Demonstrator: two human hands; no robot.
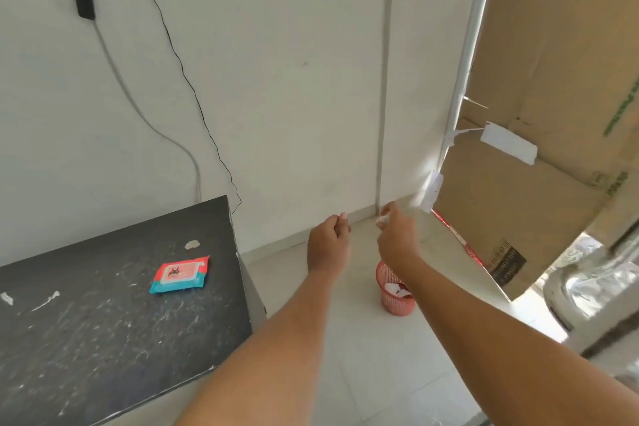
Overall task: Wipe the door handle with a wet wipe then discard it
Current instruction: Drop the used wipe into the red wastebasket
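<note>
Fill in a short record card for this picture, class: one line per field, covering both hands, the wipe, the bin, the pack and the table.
left hand: loosely closed left hand, seemingly empty, raised over the floor
right hand: right hand pinching a small crumpled white wet wipe
bin: pink plastic mesh wastebasket on the pale tiled floor, below the right forearm, white scraps inside
pack: red and teal wet wipe pack, flat
table: scuffed black table top bearing the pack
door handle: not identifiable

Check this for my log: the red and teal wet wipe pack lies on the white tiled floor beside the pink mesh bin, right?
Not quite. In the head view the red and teal wet wipe pack lies on the scratched black tabletop, not the floor. The pink mesh bin stands on the white tiled floor.
</note>
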